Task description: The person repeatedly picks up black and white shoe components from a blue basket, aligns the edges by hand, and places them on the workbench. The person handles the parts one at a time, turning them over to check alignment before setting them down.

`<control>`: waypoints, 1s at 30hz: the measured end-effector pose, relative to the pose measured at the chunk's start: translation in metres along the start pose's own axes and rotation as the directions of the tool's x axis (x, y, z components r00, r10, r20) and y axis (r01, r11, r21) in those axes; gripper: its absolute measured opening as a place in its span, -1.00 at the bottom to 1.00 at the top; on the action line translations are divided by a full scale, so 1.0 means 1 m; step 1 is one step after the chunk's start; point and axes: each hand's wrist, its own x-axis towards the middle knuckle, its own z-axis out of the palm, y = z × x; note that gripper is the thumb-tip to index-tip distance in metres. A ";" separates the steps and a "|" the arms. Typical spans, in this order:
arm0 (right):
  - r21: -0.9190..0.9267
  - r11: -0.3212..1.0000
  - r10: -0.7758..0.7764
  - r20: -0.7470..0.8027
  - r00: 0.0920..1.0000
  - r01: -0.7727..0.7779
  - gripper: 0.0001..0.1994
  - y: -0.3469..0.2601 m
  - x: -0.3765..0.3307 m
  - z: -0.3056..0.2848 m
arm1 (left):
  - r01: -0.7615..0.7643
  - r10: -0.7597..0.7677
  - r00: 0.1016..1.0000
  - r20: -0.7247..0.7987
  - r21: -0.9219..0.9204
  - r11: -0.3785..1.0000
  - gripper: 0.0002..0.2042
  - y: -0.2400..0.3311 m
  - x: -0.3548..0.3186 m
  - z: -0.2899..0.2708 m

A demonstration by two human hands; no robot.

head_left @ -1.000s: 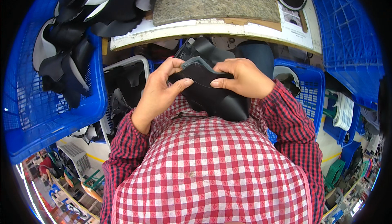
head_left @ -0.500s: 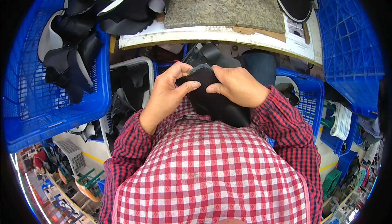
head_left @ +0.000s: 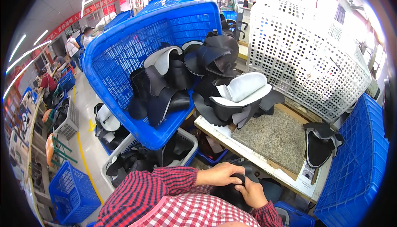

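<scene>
Low in the view, close to my checked apron, my left hand and my right hand meet on a black shoe upper. Both hands are closed, gripping its top edge with thumbs and fingers. The rest of it hangs down towards my lap, partly hidden by my hands and sleeves. On the bench ahead lie a pile of black uppers with a white-lined one on top, a rough grey-brown board and another black upper at the right.
A large blue crate of black uppers tilts beside the bench's left end. Under it stands a grey crate of more pieces. A white perforated crate is behind the board, and a blue crate borders the right. People work far left.
The view has swung up and to the left, bringing the room and crates into sight. My hands still hold the black upper, now closer together on its edge.
</scene>
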 end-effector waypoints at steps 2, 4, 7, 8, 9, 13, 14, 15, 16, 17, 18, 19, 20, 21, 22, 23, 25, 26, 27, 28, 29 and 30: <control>-0.003 1.000 -0.027 -0.010 1.000 0.027 -0.68 0.004 0.001 -0.001 | 0.039 -0.031 0.996 -0.085 0.101 0.994 -0.77 0.006 0.002 0.008; 0.010 1.000 -0.011 0.004 1.000 0.011 -0.67 0.009 0.002 -0.003 | 0.078 -0.054 0.986 -0.160 0.152 0.985 -0.79 0.011 0.004 0.013; 0.017 0.999 -0.030 0.006 1.000 0.030 -0.66 0.019 0.004 -0.008 | 0.135 -0.111 0.982 -0.152 0.156 0.979 -0.76 0.013 0.010 0.017; 0.033 0.999 -0.028 0.026 0.999 0.027 -0.64 0.022 0.005 -0.010 | 0.162 -0.139 0.979 -0.147 0.156 0.974 -0.75 0.013 0.013 0.016; 0.046 0.998 -0.034 0.031 0.999 0.033 -0.64 0.025 0.005 -0.011 | 0.174 -0.156 0.978 -0.138 0.134 0.976 -0.74 0.012 0.015 0.016; 0.035 0.999 -0.043 0.041 0.998 0.042 -0.62 0.032 0.005 -0.012 | 0.225 -0.219 0.973 -0.080 0.084 0.971 -0.69 0.013 0.023 0.016; 0.003 1.000 -0.021 0.059 0.998 0.021 -0.60 0.033 0.004 -0.012 | 0.250 -0.246 0.968 -0.054 0.088 0.964 -0.68 0.014 0.024 0.015; 0.023 0.999 -0.032 0.054 0.998 0.031 -0.60 0.034 0.004 -0.012 | 0.281 -0.279 0.960 -0.034 0.104 0.954 -0.67 0.015 0.026 0.015; 0.023 1.000 -0.019 0.054 0.998 0.018 -0.59 0.034 0.003 -0.012 | 0.255 -0.252 0.967 -0.037 0.114 0.960 -0.68 0.016 0.027 0.015; 0.036 0.999 -0.024 0.051 0.998 0.023 -0.58 0.035 0.002 -0.012 | 0.250 -0.249 0.968 -0.023 0.092 0.964 -0.69 0.018 0.028 0.014; 0.041 0.999 -0.016 0.052 0.999 0.014 -0.58 0.035 0.000 -0.013 | 0.262 -0.262 0.965 -0.010 0.072 0.962 -0.70 0.019 0.028 0.013; 0.029 1.000 0.008 0.062 0.998 -0.010 -0.58 0.036 -0.002 -0.014 | 0.276 -0.276 0.961 0.017 0.000 0.961 -0.70 0.020 0.027 0.012; 0.061 0.998 -0.015 0.046 0.999 0.012 -0.58 0.037 -0.004 -0.015 | 0.264 -0.261 0.964 0.044 -0.093 0.960 -0.70 0.021 0.026 0.011; 0.075 0.997 -0.024 0.037 0.999 0.022 -0.57 0.038 -0.007 -0.016 | 0.271 -0.267 0.962 0.053 -0.100 0.957 -0.71 0.021 0.023 0.010; 0.084 0.995 -0.049 0.019 0.999 0.047 -0.57 0.039 -0.008 -0.017 | 0.257 -0.248 0.966 0.075 -0.136 0.957 -0.71 0.022 0.020 0.010; 0.087 0.994 -0.066 0.005 0.998 0.066 -0.58 0.040 -0.010 -0.018 | 0.236 -0.232 0.972 0.041 -0.130 0.963 -0.72 0.023 0.017 0.011; 0.143 0.987 -0.072 0.024 0.997 0.068 -0.59 0.043 -0.010 -0.020 | 0.289 -0.289 0.957 0.025 -0.154 0.945 -0.74 0.026 0.010 0.012; 0.166 0.983 -0.086 0.021 0.996 0.081 -0.59 0.046 -0.009 -0.021 | 0.305 -0.311 0.951 -0.006 -0.177 0.936 -0.75 0.028 0.007 0.014; 0.171 0.983 -0.077 0.071 0.995 0.064 -0.59 0.049 -0.007 -0.023 | 0.318 -0.332 0.942 -0.037 -0.207 0.925 -0.76 0.031 0.005 0.017; 0.299 0.952 -0.094 0.096 0.991 0.061 -0.60 0.053 -0.005 -0.025 | 0.363 -0.383 0.923 -0.039 -0.241 0.900 -0.76 0.035 0.005 0.020; 0.422 0.904 -0.126 0.125 0.984 0.062 -0.59 0.057 -0.002 -0.028 | 0.360 -0.379 0.923 -0.071 -0.195 0.913 -0.78 0.040 0.005 0.023; 0.538 0.841 -0.159 0.155 0.975 0.052 -0.59 0.062 -0.001 -0.032 | 0.320 -0.325 0.934 -0.147 -0.061 0.945 -0.78 0.045 0.005 0.025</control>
